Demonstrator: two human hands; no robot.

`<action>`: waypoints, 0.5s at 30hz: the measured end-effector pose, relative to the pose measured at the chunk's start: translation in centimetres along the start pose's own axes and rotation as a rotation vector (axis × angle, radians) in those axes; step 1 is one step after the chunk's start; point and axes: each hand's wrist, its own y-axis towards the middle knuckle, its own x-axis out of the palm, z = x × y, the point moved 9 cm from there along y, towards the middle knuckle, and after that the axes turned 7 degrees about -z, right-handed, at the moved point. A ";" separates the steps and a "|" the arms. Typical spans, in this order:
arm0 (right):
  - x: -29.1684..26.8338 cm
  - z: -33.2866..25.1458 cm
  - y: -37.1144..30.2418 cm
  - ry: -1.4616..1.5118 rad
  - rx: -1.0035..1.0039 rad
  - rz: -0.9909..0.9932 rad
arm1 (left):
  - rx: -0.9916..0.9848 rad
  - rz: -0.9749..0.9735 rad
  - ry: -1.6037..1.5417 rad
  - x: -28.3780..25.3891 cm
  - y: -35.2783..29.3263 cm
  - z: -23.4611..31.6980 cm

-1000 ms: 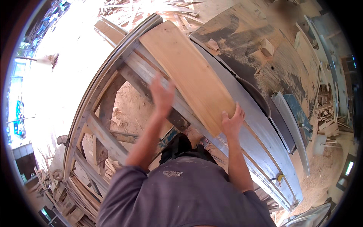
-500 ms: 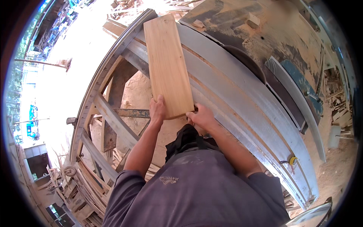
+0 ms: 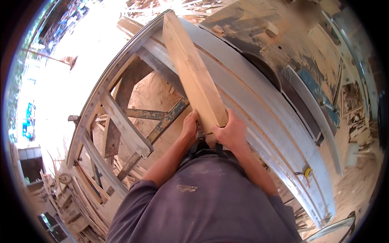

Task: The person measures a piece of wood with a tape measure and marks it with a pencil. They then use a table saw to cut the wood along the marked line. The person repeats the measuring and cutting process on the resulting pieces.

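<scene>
A long, thick wooden board [image 3: 193, 73] is tilted partly onto its edge, so that a broad face and a narrow side both show. Its far end reaches the far side of the grey metal saw table [image 3: 259, 111]. At the board's near end, close to my waist, my left hand [image 3: 190, 124] grips the left corner, its fingers partly hidden underneath. My right hand [image 3: 232, 128] is wrapped around the right corner, thumb over the end.
Right of the board, a dark curved guard [image 3: 263, 67] stands along the saw table. A yellow tape measure [image 3: 308, 172] lies on the table's near right part. An open metal frame [image 3: 125, 125] extends left. Scrap wood [image 3: 75, 202] is heaped at lower left.
The board has rolled from lying flat to partly on edge, and its near end has shifted right. Both hands moved right with it; my right hand has wrapped further around the corner.
</scene>
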 end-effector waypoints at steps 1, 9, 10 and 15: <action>-0.3 -0.4 0.0 -0.032 -0.033 0.024 | 0.033 -0.021 0.120 0.1 0.4 1.3; -0.3 -1.5 0.2 -0.232 -0.180 0.176 | 0.654 0.606 1.075 -14.3 1.2 9.2; -0.3 -1.4 0.6 -0.239 -0.185 0.179 | 0.597 0.478 1.231 -13.1 1.7 10.0; -0.7 -0.9 0.3 -0.183 -0.139 0.194 | 0.408 0.002 1.528 -10.2 3.2 9.7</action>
